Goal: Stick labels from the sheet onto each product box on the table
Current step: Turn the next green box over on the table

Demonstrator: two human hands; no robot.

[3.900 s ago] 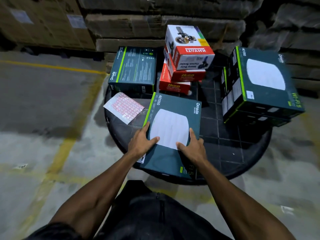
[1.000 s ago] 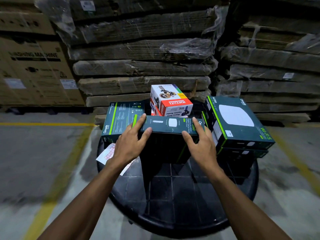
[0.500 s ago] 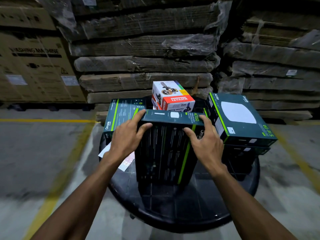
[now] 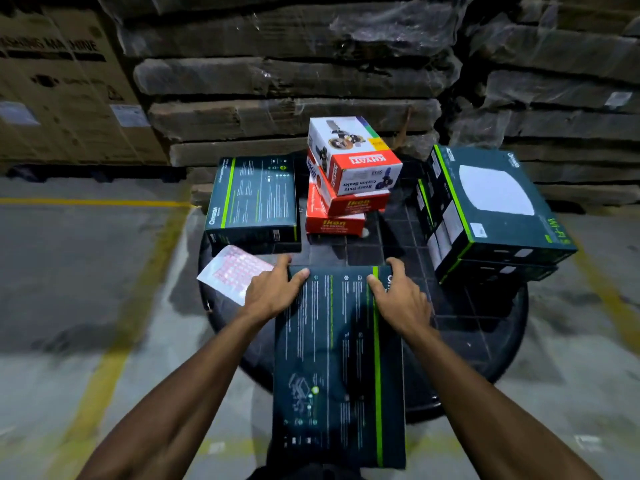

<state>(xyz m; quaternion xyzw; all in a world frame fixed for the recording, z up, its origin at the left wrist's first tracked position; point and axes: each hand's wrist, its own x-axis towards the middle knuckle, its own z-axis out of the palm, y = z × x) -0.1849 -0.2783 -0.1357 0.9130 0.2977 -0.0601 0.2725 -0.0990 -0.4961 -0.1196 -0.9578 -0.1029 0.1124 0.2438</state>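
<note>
Both hands (image 4: 273, 292) (image 4: 398, 296) grip dark box (image 4: 337, 368)

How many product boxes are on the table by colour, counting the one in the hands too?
Dark green boxes: 4, the held one, one at back left, two stacked at right
Red Ikon boxes: 2
White and red Khyati box: 1
Total: 7

"KHYATI" on white box (image 4: 353, 154)
</note>
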